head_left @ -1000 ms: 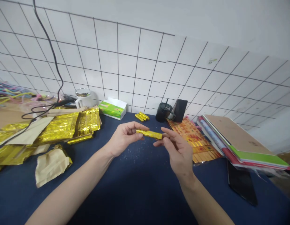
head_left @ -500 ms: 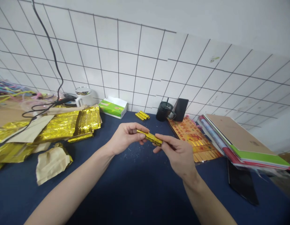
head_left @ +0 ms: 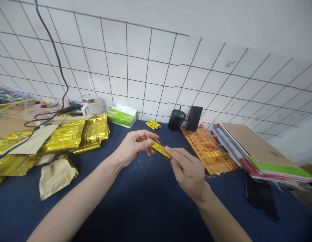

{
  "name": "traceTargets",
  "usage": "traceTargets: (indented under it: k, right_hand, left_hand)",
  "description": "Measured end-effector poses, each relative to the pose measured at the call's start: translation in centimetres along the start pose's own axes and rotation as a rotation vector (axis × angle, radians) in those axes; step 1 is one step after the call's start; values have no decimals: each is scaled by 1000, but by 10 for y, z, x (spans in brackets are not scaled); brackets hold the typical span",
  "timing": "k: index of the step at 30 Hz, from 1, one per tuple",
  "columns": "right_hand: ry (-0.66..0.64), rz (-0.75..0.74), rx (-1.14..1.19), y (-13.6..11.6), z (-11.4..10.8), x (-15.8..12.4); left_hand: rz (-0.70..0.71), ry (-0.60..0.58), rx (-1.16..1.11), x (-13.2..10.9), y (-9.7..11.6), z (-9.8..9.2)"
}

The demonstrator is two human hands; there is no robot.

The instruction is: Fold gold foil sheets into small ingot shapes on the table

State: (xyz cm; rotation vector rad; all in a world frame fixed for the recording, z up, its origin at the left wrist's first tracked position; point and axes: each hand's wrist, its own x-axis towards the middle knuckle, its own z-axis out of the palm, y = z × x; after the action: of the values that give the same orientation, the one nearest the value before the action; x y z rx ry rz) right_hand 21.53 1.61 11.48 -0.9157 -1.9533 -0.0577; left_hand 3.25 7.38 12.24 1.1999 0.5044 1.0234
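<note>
Between my two hands is a narrow folded strip of gold foil paper (head_left: pixel 159 149), slanting down to the right above the blue table (head_left: pixel 156 198). My left hand (head_left: pixel 135 146) pinches its upper left end between thumb and fingers. At the lower right end, the fingers of my right hand (head_left: pixel 187 169) are closed on it; their inner side is partly hidden. Beyond my hands, by the wall, lie several similar small gold strips (head_left: pixel 153 124). Off to the left is a pile of gold foil paper (head_left: pixel 67 134), with a crumpled tan-backed piece (head_left: pixel 57 176) in front.
A green tissue pack (head_left: pixel 122 116) and a white mug (head_left: pixel 90 105) stand at the back left. Near the wall are a dark cup (head_left: pixel 176 120) and an upright phone (head_left: pixel 194 117). Orange printed sheets (head_left: pixel 208 148), stacked books (head_left: pixel 259 144) and a black flat device (head_left: pixel 262 196) lie on the right.
The gold strip has turned so that a broader, smoother face shows. My right hand has shifted slightly left and down, its fingers curled more; my left hand has barely moved.
</note>
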Motion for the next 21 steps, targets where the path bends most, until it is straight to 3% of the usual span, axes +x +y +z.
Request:
traceTargets:
  k: [6, 12, 15, 21]
  right_hand:
    - [-74, 215, 153, 0, 0, 3]
    - [-72, 76, 97, 4, 1, 1]
    - [-74, 85, 118, 4, 2, 1]
    - [-121, 334, 438, 0, -5, 3]
  left_hand:
    - [58, -19, 108, 0, -1, -2]
    - [55, -22, 202, 0, -4, -3]
    - [49, -25, 203, 0, -4, -2]
    - [83, -20, 162, -1, 0, -2]
